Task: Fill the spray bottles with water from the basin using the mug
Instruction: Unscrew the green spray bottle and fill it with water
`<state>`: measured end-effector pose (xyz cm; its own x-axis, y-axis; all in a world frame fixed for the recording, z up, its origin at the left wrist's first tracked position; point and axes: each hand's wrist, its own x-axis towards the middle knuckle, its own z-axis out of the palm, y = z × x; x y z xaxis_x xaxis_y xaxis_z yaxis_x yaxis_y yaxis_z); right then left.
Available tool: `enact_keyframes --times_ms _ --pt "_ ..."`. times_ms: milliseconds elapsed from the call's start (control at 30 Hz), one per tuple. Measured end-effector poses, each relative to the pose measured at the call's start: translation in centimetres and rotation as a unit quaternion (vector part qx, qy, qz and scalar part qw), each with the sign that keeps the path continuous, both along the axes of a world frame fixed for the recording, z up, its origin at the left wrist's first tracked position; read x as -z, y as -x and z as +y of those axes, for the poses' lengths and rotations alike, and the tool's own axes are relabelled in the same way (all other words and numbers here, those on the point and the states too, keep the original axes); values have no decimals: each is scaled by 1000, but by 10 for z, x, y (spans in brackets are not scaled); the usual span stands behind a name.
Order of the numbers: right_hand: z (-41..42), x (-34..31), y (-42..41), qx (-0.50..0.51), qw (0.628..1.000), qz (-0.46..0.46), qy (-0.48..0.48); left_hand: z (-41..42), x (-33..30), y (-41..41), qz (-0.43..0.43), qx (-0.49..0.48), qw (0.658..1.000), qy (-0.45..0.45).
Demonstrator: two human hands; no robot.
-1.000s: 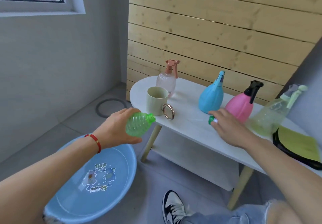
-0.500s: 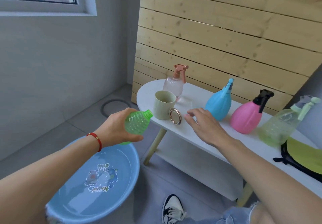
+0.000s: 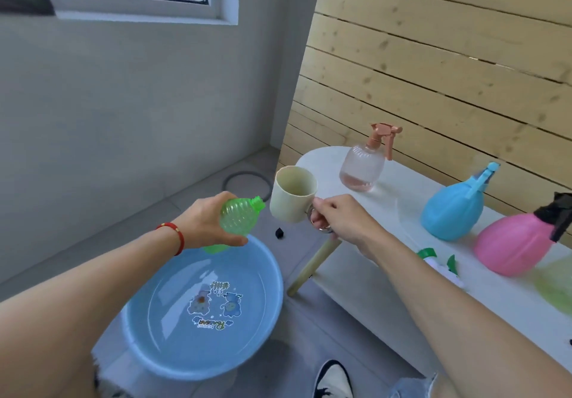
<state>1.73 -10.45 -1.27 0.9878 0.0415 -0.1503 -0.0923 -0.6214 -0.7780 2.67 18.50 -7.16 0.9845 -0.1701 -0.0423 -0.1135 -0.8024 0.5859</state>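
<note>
My left hand [image 3: 208,223] grips an uncapped green spray bottle [image 3: 238,218], tilted, over the far rim of the blue basin [image 3: 266,304] of water on the floor. My right hand [image 3: 340,221] holds the cream mug [image 3: 292,195] by its metal ring handle, lifted off the left end of the white table [image 3: 387,277], right beside the bottle's neck. The green spray head [image 3: 431,256] lies on the table behind my right forearm. A clear pink-topped bottle [image 3: 363,165], a blue bottle [image 3: 453,208] and a pink bottle [image 3: 517,243] stand on the table.
A pale green bottle [image 3: 554,286] sits at the right edge of view. A wooden slat wall backs the table. A floor drain ring [image 3: 246,181] lies beyond the basin, and a small black object [image 3: 279,233] sits on the floor. My shoe [image 3: 332,379] is below.
My right hand reached left across the table, took the mug by its handle and lifted it off the table toward the bottle. The left hand kept holding the green bottle.
</note>
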Motion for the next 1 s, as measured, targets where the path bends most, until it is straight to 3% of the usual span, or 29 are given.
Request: enact_keyframes --times_ms 167,333,433,500,600,833,1000 --pt "75 36 -14 -54 997 60 19 59 29 8 123 -87 984 -94" --pt "117 142 -22 -11 981 186 46 91 44 14 198 -103 962 -154" --pt "127 202 -15 -46 968 145 198 97 45 14 224 -97 959 -142" --pt "134 225 -6 -88 939 90 321 100 47 14 237 -94 957 -137" --pt "141 252 -2 -149 894 56 420 103 53 15 259 -90 951 -141" --pt "153 306 4 -194 861 28 470 109 60 17 296 -79 937 -165" --pt "172 320 22 -173 901 53 395 106 58 14 322 -90 923 -190"
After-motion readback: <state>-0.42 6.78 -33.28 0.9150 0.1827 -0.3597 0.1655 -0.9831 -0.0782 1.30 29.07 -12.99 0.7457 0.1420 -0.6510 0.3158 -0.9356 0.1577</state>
